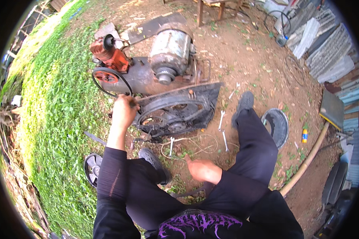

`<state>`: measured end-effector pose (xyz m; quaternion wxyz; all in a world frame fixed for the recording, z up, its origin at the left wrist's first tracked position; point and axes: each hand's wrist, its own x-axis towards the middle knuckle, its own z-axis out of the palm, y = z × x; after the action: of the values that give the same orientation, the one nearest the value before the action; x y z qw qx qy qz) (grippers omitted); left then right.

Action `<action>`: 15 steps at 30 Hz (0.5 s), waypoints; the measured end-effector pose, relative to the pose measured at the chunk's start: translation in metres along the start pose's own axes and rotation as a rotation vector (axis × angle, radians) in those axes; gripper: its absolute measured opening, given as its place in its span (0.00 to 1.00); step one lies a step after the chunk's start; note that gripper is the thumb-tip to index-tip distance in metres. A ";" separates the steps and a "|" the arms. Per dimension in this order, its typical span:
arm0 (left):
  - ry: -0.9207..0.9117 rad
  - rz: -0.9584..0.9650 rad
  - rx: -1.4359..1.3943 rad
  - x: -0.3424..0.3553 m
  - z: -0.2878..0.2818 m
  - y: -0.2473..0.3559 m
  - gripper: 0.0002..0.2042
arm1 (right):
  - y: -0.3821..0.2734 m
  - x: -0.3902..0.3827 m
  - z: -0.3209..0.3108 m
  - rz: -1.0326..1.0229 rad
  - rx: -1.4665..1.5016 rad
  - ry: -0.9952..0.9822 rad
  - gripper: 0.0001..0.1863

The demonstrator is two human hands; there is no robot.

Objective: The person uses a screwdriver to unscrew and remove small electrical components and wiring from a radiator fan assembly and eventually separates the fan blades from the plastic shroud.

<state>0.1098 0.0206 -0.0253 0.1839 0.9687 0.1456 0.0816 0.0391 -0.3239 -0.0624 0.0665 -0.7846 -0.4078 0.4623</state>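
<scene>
My left hand [125, 110] grips the upper left end of a dark, dirty metal guard [212, 95] with a large black wheel [175, 126] inside. Behind it lies a rusty tank [141, 79] carrying an orange compressor head [115, 59] and a grey motor [169, 49]; a black ring [127, 85] hangs near an orange pulley [107, 77]. My right hand [203, 170] is low between my legs, fingers curled beside a looped tan cord [203, 136]; what they hold, if anything, is unclear. Several wrenches [221, 121] lie on the dirt around the cord.
A dark bucket [280, 127] and yellow bottle [304, 135] sit right of my leg. A pole [307, 163] and corrugated sheets [327, 55] line the right side. A small black wheel [92, 169] lies left, near grass [52, 151]. A wooden stand [199, 12] is behind.
</scene>
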 end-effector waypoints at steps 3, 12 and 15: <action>0.014 0.025 -0.012 -0.007 -0.003 0.000 0.14 | 0.000 0.006 0.002 0.008 -0.013 -0.031 0.43; 0.201 0.028 -0.038 -0.038 0.009 0.015 0.10 | -0.001 0.005 -0.001 0.051 0.028 -0.100 0.41; 0.274 0.033 -0.006 -0.053 0.013 0.017 0.12 | 0.001 0.012 0.005 0.024 -0.078 -0.130 0.41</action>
<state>0.0665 -0.0155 -0.0359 0.1638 0.9501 0.1534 0.2167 0.0389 -0.3172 -0.0737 0.0039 -0.7597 -0.4194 0.4969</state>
